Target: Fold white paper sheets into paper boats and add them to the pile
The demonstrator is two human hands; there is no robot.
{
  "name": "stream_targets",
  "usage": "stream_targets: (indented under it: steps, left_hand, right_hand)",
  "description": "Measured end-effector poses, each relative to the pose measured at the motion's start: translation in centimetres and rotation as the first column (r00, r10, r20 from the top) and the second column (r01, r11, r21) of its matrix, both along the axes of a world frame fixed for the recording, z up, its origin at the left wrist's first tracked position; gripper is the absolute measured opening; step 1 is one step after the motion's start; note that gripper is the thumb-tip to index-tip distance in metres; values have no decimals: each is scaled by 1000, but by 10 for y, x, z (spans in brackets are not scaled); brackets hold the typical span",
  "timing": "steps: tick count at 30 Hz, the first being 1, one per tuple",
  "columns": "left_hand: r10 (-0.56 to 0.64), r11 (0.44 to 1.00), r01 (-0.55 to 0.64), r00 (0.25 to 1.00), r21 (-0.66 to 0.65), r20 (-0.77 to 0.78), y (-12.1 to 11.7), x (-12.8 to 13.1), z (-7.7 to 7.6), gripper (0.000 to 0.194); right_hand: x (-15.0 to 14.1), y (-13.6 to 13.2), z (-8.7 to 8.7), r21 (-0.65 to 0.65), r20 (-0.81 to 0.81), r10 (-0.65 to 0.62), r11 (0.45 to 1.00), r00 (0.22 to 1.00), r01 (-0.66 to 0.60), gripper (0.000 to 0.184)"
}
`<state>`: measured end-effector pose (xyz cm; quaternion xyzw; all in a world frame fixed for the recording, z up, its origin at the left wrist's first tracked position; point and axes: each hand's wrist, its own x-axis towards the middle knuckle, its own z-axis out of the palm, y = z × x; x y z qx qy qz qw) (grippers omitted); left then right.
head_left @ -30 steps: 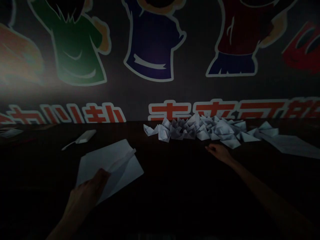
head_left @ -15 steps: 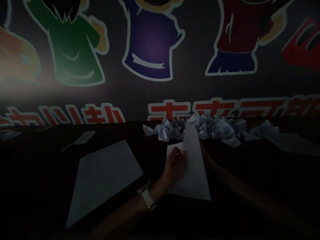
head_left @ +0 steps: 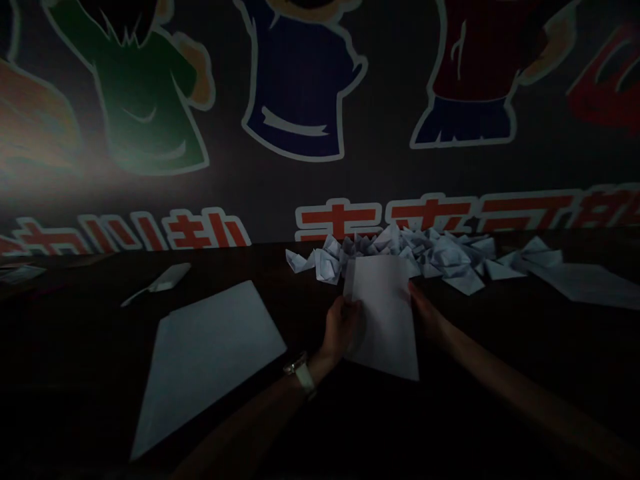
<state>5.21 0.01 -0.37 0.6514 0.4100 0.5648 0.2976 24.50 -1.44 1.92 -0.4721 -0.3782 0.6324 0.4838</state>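
A white sheet of paper (head_left: 384,317), folded along its length, is held between my two hands over the dark table. My left hand (head_left: 343,325), with a pale-strapped watch (head_left: 301,373) on the wrist, grips the left edge with its fingers curled. On the opposite edge, my right hand (head_left: 423,307) pinches the paper, its fingers partly hidden behind it. Just beyond the sheet's far end lies a heap of folded white paper pieces (head_left: 450,257).
To the left lies a stack of white paper (head_left: 210,360). Farther back is a pale object with a thin tail (head_left: 167,277). At the right edge are more flat sheets (head_left: 590,283). A wall with cartoon figures (head_left: 300,87) rises behind the table.
The paper's left part has been folded over, so the sheet is narrower. My left hand has shifted to its left edge, and my right hand shows more at the right edge.
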Motion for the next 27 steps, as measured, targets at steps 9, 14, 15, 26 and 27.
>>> stream_targets:
  steps: [9, 14, 15, 26, 27]
  left_hand:
    - [41, 999, -40, 998, 19, -55, -3, -6, 8, 15]
    - [3, 1000, -4, 997, 14, 79, -2, -3, 8, 16]
    - [-45, 999, 47, 990, -9, 136, -2, -3, 8, 18]
    - [-132, 991, 133, 981, 1, 141, -5, -14, 33, 32]
    - [-133, 991, 131, 982, 20, 136, -6, -14, 35, 31]
  right_hand:
    - [-10, -8, 13, -29, 64, -18, 999, 998, 20, 32]
    - [-6, -3, 16, -10, 32, -78, 997, 996, 79, 25]
    - [-6, -2, 16, 1, 30, -77, 997, 997, 77, 25]
    - [-20, -23, 24, 59, 60, 84, 994, 995, -88, 28]
    - [-21, -25, 26, 59, 53, 86, 994, 995, -89, 27]
